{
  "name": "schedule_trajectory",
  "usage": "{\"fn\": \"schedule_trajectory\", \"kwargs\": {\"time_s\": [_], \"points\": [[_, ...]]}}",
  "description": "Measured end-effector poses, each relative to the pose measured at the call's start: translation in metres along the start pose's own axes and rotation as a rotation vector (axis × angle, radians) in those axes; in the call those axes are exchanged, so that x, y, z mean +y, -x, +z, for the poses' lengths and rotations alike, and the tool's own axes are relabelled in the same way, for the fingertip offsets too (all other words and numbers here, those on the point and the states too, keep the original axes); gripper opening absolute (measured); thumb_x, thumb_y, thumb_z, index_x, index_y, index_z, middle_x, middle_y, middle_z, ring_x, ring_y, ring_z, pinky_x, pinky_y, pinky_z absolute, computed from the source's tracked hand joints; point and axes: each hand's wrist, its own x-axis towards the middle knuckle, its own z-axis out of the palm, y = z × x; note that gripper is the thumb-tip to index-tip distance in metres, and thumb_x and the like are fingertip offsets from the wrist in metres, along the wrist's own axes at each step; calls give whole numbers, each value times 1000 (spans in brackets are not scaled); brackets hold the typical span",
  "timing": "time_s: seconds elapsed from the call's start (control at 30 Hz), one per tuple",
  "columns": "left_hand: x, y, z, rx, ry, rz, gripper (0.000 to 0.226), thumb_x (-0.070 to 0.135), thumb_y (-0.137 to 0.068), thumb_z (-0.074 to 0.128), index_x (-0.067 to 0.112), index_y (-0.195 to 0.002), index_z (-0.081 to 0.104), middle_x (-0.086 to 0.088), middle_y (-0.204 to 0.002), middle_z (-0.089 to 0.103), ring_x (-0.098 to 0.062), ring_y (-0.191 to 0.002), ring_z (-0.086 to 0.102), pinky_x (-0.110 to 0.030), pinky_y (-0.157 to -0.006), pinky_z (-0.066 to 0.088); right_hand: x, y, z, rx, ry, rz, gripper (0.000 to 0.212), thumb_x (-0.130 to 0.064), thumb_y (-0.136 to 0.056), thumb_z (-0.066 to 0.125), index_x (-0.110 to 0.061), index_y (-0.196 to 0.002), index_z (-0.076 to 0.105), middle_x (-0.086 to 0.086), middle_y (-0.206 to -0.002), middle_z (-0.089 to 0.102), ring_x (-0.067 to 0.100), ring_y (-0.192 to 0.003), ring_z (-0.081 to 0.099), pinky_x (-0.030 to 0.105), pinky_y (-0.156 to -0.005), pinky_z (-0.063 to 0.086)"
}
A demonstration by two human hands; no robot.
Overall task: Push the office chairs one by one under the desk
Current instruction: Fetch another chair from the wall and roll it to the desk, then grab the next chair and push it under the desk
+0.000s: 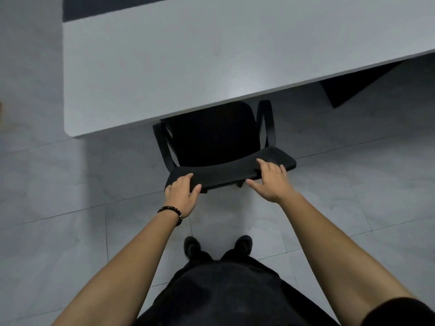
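A black office chair point(219, 137) stands in front of me with its seat partly under the white desk point(164, 67). Its armrests show on both sides and its backrest top edge faces me. My left hand point(182, 192) grips the left end of the backrest top, fingers curled over it and thumb along the near edge. My right hand point(273, 180) lies on the right end of the backrest top with fingers nearly straight and thumb spread out to the left.
Grey tiled floor surrounds the chair. A dark desk support point(348, 88) hangs under the desk at the right. A dark strip point(113, 5) runs along the desk's far side. My own shoes point(217, 247) are just behind the chair.
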Motion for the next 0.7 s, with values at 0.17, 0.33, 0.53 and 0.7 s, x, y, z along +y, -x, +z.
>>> {"fn": "schedule_trajectory", "kwargs": {"time_s": [0.17, 0.33, 0.53, 0.7], "points": [[24, 38, -54, 326, 272, 147, 54, 34, -96, 50, 15, -144, 33, -5, -145, 41, -20, -133, 39, -45, -111, 33, -26, 53, -42, 458, -348, -103, 64, -49, -101, 43, -21, -156, 25, 6, -161, 26, 20, -149, 20, 40, -121, 22], [25, 78, -84, 352, 424, 177, 57, 29, -93, 57, 22, -144, 32, 2, -141, 41, -9, -129, 40, -31, -106, 35, -46, 117, -31, 607, -539, -3, 67, -45, -99, 52, -25, -156, 24, -4, -164, 17, 8, -149, 17, 27, -115, 20], [13, 58, -118, 164, 476, 339, 58, 32, -91, 58, 26, -144, 33, 8, -142, 42, -4, -128, 42, -33, -104, 41, -74, 152, -3, 695, -630, 135, 73, -46, -97, 55, -28, -157, 19, -8, -164, 14, 6, -149, 17, 26, -115, 20], [14, 35, -126, -106, 420, 614, 58, 30, -92, 58, 26, -144, 34, 10, -142, 41, -2, -126, 43, -27, -99, 40, -111, 203, 36, 880, -700, 445, 70, -46, -98, 52, -29, -157, 20, -9, -163, 15, 5, -149, 17, 28, -117, 21]]}}
